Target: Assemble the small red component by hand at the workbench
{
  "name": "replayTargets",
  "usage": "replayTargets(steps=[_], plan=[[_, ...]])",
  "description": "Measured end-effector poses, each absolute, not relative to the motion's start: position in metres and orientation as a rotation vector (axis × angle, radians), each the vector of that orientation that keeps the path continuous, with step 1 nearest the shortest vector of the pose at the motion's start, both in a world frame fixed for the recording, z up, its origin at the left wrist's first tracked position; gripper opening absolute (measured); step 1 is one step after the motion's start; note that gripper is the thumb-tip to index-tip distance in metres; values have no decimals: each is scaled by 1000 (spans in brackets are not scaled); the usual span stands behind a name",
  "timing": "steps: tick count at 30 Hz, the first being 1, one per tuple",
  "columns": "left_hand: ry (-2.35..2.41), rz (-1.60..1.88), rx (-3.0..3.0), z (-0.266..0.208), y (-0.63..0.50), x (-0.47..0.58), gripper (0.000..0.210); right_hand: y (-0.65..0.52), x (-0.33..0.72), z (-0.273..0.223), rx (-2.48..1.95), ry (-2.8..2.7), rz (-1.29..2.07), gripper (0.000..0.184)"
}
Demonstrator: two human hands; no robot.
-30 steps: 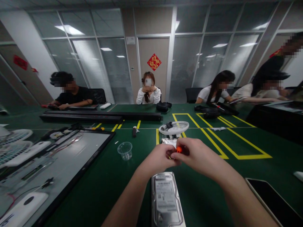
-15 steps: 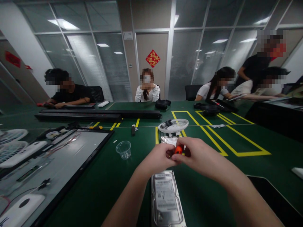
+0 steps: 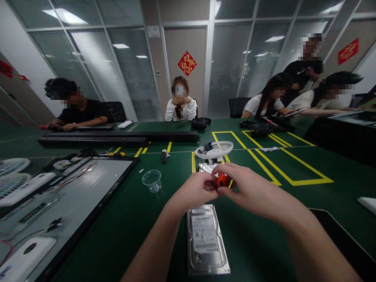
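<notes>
My right hand (image 3: 245,188) is closed, thumb and fingers pinching a rounded orange-red handle (image 3: 221,180) with a black mark, which looks like a screwdriver seen end-on. Against it, my left hand (image 3: 199,188) has its fingers curled together; what they grip is hidden. Just behind the hands a shiny silver metal piece (image 3: 207,167) is partly covered by them. A hard drive (image 3: 205,239) lies label up on the green table, below and between my forearms. To the left stands a clear plastic cup (image 3: 152,181) with small bits at its bottom.
A white basket (image 3: 225,150) holding dark parts stands beyond my hands. A large opened display panel (image 3: 96,196) with white parts fills the left; long black bars (image 3: 117,139) lie behind. A dark flat device (image 3: 337,231) sits at right. Several people (image 3: 180,105) sit opposite.
The view has tilted down slightly, so the table appears higher and the whole hard drive shows. Both hands keep their hold; the orange-red handle's rounded end now faces me more. The standing person has shifted left.
</notes>
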State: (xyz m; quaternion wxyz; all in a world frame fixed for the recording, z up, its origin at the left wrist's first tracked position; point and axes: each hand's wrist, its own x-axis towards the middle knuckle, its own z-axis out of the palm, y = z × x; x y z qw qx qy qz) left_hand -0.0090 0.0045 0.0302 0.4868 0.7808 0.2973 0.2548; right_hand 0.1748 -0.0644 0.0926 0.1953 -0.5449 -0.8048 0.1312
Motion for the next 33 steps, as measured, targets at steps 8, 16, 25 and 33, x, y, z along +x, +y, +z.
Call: replayTargets(steps=[8, 16, 25, 33], plan=[[755, 635, 1850, 34, 2, -10, 12, -60, 173, 92, -1757, -2203, 245, 15], [731, 635, 1879, 35, 2, -9, 13, -63, 172, 95, -1593, -2290, 328, 10], [719, 652, 1935, 31, 4, -8, 11, -65, 174, 93, -1543, -2286, 344, 12], [764, 695, 1861, 31, -2, -2, 14, -58, 178, 90, -1786, -2172, 188, 15]])
